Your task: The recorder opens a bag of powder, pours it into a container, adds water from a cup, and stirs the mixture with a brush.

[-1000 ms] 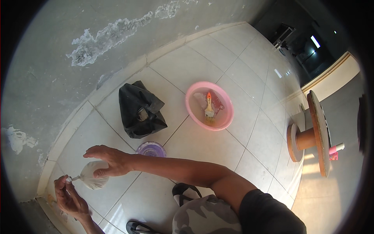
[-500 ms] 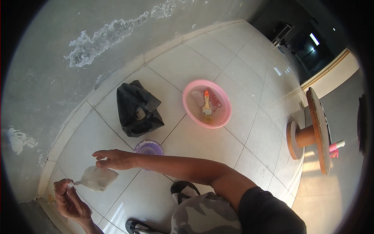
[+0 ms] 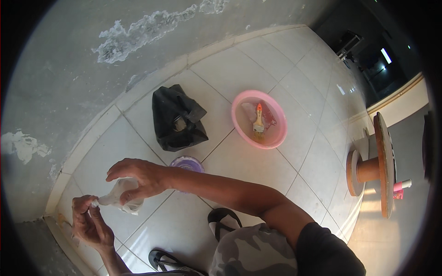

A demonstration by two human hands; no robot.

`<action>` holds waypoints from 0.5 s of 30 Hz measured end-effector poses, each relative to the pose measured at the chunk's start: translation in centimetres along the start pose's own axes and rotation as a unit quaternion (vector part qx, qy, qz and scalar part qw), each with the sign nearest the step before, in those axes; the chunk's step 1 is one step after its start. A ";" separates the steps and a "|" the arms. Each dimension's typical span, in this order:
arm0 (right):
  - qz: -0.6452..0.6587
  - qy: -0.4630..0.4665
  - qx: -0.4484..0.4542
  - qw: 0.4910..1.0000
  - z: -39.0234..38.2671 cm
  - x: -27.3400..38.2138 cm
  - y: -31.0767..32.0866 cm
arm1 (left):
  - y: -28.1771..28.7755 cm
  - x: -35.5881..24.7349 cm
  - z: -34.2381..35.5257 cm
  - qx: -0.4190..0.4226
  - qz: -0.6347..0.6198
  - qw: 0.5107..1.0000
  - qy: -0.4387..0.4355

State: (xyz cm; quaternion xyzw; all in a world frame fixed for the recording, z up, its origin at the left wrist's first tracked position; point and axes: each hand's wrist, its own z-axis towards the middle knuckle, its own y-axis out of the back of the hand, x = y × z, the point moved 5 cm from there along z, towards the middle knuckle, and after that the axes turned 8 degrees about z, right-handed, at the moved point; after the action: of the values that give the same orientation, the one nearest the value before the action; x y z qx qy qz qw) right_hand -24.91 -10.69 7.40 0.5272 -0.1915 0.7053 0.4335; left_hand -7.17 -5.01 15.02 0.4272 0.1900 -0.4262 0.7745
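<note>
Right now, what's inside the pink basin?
The pink basin holds a brush and a red piece, in what looks like cloudy liquid. The brush partly covers the red piece; whatever lies directly beneath the brush can't be seen.

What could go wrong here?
1. The left fingers pinch only the gathered end of the pale bag, so it might slip.
2. The bag looks thin; a tug there could tear it.
3. In view, the right forearm crosses over the purple bowl; if it's low enough, it might knock it. Its height isn't clear.
</note>
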 end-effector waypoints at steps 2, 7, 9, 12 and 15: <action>0.013 -0.015 -0.005 1.000 -0.4 0.2 0.8 | -0.6 -0.1 0.1 -0.003 -0.015 1.000 0.003; 0.022 -0.058 -0.006 0.998 -1.2 1.1 3.1 | -1.7 -0.5 0.6 -0.021 -0.035 0.999 -0.006; 0.036 -0.066 0.000 0.997 -0.8 0.9 2.7 | -0.9 -0.3 0.7 -0.014 -0.033 0.999 0.005; 0.006 -0.052 0.025 0.998 -0.6 0.7 1.2 | -0.4 0.5 0.6 -0.015 -0.023 1.000 0.011; -0.030 -0.030 0.035 0.998 -0.4 1.4 -0.2 | -0.4 0.7 0.6 -0.004 -0.044 0.999 0.026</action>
State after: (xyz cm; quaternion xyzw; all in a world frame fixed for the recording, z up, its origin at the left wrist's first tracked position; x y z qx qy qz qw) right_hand -25.08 -9.67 8.49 0.5686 -0.1637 0.6820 0.4299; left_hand -7.08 -5.94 14.67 0.4262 0.2300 -0.4478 0.7516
